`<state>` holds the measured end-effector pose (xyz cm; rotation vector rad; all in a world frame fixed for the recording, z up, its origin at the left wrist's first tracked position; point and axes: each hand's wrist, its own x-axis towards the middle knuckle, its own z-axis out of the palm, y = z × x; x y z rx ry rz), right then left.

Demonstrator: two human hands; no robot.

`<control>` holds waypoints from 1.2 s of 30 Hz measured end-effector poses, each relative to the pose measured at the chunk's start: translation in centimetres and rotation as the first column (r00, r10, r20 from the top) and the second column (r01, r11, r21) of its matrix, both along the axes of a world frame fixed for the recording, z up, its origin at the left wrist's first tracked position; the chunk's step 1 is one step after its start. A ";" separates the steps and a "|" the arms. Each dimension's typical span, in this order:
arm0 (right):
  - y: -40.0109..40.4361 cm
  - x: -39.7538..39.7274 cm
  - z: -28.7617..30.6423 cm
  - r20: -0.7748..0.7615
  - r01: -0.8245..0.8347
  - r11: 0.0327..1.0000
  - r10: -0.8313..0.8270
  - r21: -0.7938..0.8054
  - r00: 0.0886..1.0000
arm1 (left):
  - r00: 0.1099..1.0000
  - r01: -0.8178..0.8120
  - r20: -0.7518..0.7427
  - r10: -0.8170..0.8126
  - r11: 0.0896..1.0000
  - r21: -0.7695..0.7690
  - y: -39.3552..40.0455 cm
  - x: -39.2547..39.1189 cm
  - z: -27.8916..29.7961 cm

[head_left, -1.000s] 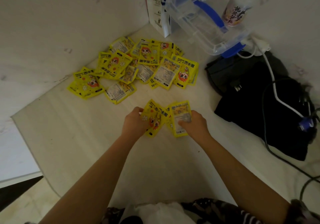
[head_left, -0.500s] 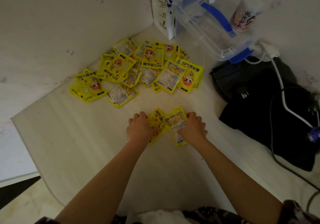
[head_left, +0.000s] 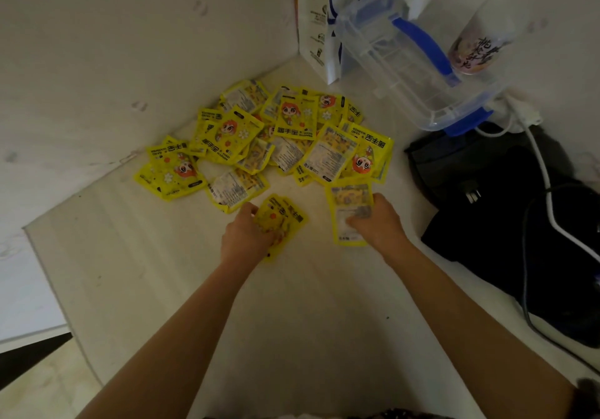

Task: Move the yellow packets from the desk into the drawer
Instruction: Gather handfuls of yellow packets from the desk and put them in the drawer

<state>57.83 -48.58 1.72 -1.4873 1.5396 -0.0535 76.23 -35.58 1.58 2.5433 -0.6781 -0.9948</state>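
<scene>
A heap of several yellow hand-warmer packets [head_left: 276, 139] lies on the pale desk [head_left: 162, 272] near the back corner. My left hand [head_left: 246, 236] is closed on a small stack of yellow packets [head_left: 285, 215] just in front of the heap. My right hand [head_left: 376, 220] grips another yellow packet [head_left: 349, 198], printed side up, at the heap's front right. Both held lots rest on or just above the desk. No drawer is in view.
A clear plastic box with blue handles [head_left: 418, 71] and a white paper bag [head_left: 316, 25] stand at the back. A printed cup [head_left: 477, 48] sits on the box. Dark bags [head_left: 506, 224] with white and black cables [head_left: 545, 172] fill the right side. The desk's left edge [head_left: 48, 275] drops to the floor.
My hands were together over one bunch of packets; they have drawn apart, each with its own packets, and shifted a little toward the heap.
</scene>
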 end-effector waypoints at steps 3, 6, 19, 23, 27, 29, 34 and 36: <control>-2.7 1.6 0.6 0.137 0.115 0.993 -0.116 0.016 0.984 | 0.999 -0.035 0.013 0.036 0.996 -0.086 -2.7 1.5 0.7; -5.1 3.6 0.7 0.248 0.216 0.971 -0.236 0.107 0.940 | 0.999 -0.038 0.030 0.043 0.987 -0.157 -5.6 2.7 1.3; -8.3 8.1 -1.5 0.140 0.386 0.866 -0.445 0.317 0.884 | 0.986 -0.078 0.124 0.107 0.973 -0.217 -11.5 4.0 -0.3; -8.0 8.8 -1.5 0.175 0.391 0.850 -0.470 0.353 0.865 | 0.984 -0.050 0.157 0.085 0.975 -0.214 -11.6 3.4 -0.6; -7.4 9.1 -1.8 0.223 0.417 0.844 -0.502 0.338 0.835 | 0.986 -0.027 0.153 0.065 0.971 -0.238 -11.5 3.0 -0.8; -7.0 8.8 -2.2 0.261 0.420 0.849 -0.506 0.321 0.822 | 0.989 -0.058 0.116 0.089 0.967 -0.248 -11.1 2.8 -0.6; -5.8 6.6 -0.8 0.291 0.406 0.892 -0.449 0.198 0.845 | 0.990 -0.128 0.012 0.137 0.948 -0.293 -9.3 2.3 -0.2; -5.1 5.4 0.0 0.310 0.380 0.911 -0.412 0.158 0.857 | 0.986 -0.163 -0.029 0.162 0.935 -0.315 -8.3 1.7 0.2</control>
